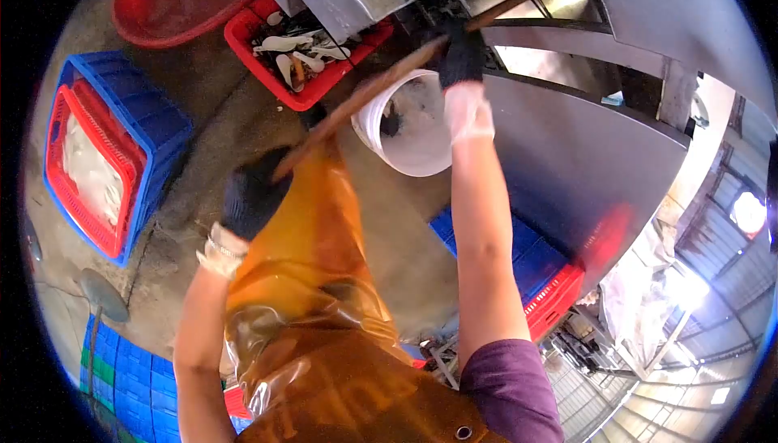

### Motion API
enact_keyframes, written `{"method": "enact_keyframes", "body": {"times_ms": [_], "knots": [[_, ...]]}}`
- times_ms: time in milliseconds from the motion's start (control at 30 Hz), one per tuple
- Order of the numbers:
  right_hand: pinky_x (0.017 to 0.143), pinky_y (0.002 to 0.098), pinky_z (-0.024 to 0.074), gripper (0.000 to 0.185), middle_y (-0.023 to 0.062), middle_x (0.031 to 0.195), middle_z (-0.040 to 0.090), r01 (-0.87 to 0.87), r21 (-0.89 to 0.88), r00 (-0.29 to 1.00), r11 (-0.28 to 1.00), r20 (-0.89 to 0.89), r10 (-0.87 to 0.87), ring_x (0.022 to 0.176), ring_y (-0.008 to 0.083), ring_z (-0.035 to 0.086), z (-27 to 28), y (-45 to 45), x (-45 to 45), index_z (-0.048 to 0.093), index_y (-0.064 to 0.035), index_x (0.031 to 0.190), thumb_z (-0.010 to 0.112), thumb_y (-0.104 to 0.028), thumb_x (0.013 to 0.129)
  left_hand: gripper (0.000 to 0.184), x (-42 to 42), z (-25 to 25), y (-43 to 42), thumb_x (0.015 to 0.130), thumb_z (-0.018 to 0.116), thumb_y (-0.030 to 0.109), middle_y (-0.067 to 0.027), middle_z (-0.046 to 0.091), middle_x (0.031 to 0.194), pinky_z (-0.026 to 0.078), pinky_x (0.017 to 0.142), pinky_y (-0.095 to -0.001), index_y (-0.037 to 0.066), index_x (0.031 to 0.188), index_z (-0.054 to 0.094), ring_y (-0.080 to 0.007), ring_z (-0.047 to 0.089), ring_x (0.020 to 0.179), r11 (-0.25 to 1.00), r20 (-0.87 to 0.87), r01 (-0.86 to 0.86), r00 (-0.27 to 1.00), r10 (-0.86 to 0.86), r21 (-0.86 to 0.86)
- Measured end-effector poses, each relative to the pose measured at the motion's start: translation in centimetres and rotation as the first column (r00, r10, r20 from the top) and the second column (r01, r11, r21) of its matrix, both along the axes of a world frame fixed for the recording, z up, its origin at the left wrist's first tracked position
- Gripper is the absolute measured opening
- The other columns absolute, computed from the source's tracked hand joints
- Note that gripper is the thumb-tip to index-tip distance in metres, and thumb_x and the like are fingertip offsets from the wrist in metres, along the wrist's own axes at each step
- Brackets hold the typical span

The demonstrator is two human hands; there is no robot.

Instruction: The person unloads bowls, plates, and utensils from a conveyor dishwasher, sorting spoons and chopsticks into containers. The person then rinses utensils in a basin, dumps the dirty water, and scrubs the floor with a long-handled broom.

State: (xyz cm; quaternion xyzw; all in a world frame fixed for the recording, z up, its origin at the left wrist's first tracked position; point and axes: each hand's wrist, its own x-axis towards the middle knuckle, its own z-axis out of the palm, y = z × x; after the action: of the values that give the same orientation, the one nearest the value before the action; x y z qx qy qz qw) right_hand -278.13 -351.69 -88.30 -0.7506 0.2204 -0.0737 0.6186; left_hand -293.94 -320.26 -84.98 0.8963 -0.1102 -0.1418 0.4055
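A long wooden pole slants from lower left to upper right, its far part reaching into the opening of a metal structure. My left hand, in a black glove over a pale inner one, grips the near end. Farther up, my right hand, gloved the same way, is closed around the shaft. Below the right hand stands a white bucket with greyish contents partly visible. Left of the bucket, a red basket holds several white spoon-like pieces. The pole's far tip is hard to make out.
Stacked blue and red baskets stand at left, with white material inside. A red tub lies at upper left. Metal panels with sharp-looking edges rise at right, above a blue and red crate. A round-headed tool rests at lower left.
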Motion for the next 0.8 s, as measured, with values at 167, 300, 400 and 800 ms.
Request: {"method": "enact_keyframes", "body": {"times_ms": [167, 300, 400, 800], "knots": [[0.061, 0.0351, 0.0482, 0.022, 0.0135, 0.074, 0.062, -0.365, -0.536, 0.926, 0.761, -0.122, 0.359, 0.065, 0.0238, 0.059, -2.6, -4.5, 2.8, 0.061, -0.0038, 0.082, 0.058, -0.025, 0.077, 0.030, 1.1, 3.1, -2.9, 0.073, 0.060, 0.018, -0.0171, 0.062, 0.085, 0.049, 0.063, -0.0393, 0.006, 0.101, 0.061, -0.0342, 0.060, 0.074, 1.000, 0.043, -0.007, 0.999, 0.008, -0.020], [0.050, 0.0304, 0.0434, 0.010, 0.0036, 0.063, 0.052, 0.165, 0.374, 0.984, 0.913, -0.124, -0.128, 0.055, 0.0181, 0.052, -3.0, 2.0, -3.8, 0.055, -0.0092, 0.072, 0.060, -0.018, 0.075, 0.030, -6.8, 5.8, 1.5, 0.072, 0.061, 0.012, -0.0172, 0.061, 0.079, 0.048, 0.058, -0.0372, 0.006, 0.101, 0.060, -0.0338, 0.060, 0.068, 0.997, -0.276, -0.069, 0.959, 0.062, -0.018], [0.050, 0.0295, 0.0428, 0.011, 0.0047, 0.062, 0.050, 0.163, 0.634, 0.983, 0.756, -0.173, -0.067, 0.056, 0.0192, 0.050, -2.5, 7.0, -11.5, 0.052, -0.0088, 0.072, 0.059, -0.016, 0.076, 0.029, -14.4, 7.3, 6.3, 0.071, 0.060, 0.010, -0.0167, 0.061, 0.078, 0.048, 0.058, -0.0369, 0.006, 0.100, 0.061, -0.0332, 0.060, 0.067, 0.992, -0.321, -0.113, 0.939, 0.123, 0.050], [0.071, 0.0340, 0.0476, 0.015, 0.0080, 0.084, 0.058, -0.222, -0.254, 0.951, 0.941, 0.157, 0.267, 0.076, 0.0220, 0.056, 2.6, 5.8, -6.9, 0.056, -0.0037, 0.091, 0.057, -0.005, 0.076, 0.046, -4.3, 13.6, 12.6, 0.071, 0.060, 0.014, -0.0088, 0.058, 0.074, 0.043, 0.056, -0.0394, 0.015, 0.116, 0.054, -0.0276, 0.055, 0.063, 0.808, 0.282, 0.045, 0.924, -0.257, 0.588]]}}
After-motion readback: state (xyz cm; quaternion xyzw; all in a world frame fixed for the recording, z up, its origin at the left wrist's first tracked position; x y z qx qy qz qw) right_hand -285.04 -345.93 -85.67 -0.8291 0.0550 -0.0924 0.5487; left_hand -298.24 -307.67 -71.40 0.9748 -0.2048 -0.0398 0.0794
